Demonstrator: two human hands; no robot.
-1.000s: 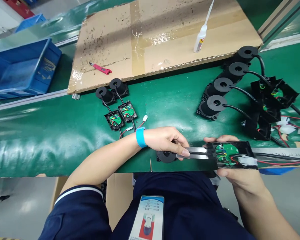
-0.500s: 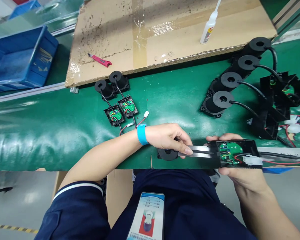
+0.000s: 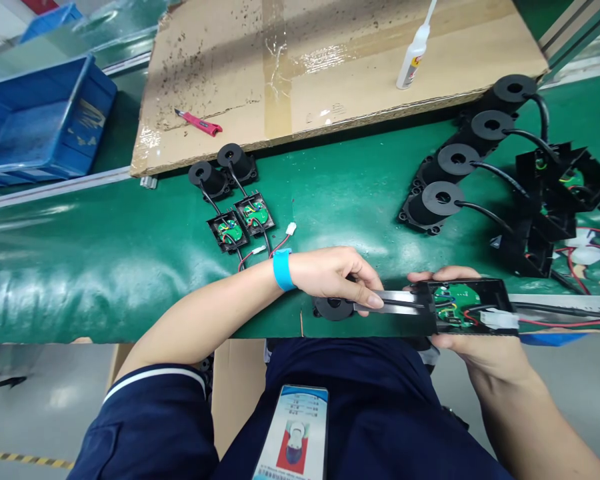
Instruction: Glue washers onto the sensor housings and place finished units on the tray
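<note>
My left hand (image 3: pixel 336 275), with a blue band at the wrist, pinches a flat metal strip tool (image 3: pixel 397 302) with two prongs. The prongs reach the left end of a black box (image 3: pixel 430 327), along a black cable. Inside the open box lie a green circuit board (image 3: pixel 457 300) and a white connector (image 3: pixel 499 319) with red and black wires. My right hand (image 3: pixel 485 350) grips this box from below, fingertips showing behind it. A round black part (image 3: pixel 335 308) sits on the green mat, partly under my left hand.
Several black cylinders (image 3: pixel 436 202) with cables and black boxes (image 3: pixel 525 253) stand at the right. Two smaller units (image 3: pixel 227 230) lie left of centre. A cardboard sheet (image 3: pixel 230 73) bears a red cutter (image 3: pixel 200 123) and a white bottle (image 3: pixel 413 60). A blue bin (image 3: pixel 40 127) is far left.
The black box and my right hand have shifted very slightly left in the picture, as has most of the scene. Both grips look the same.
</note>
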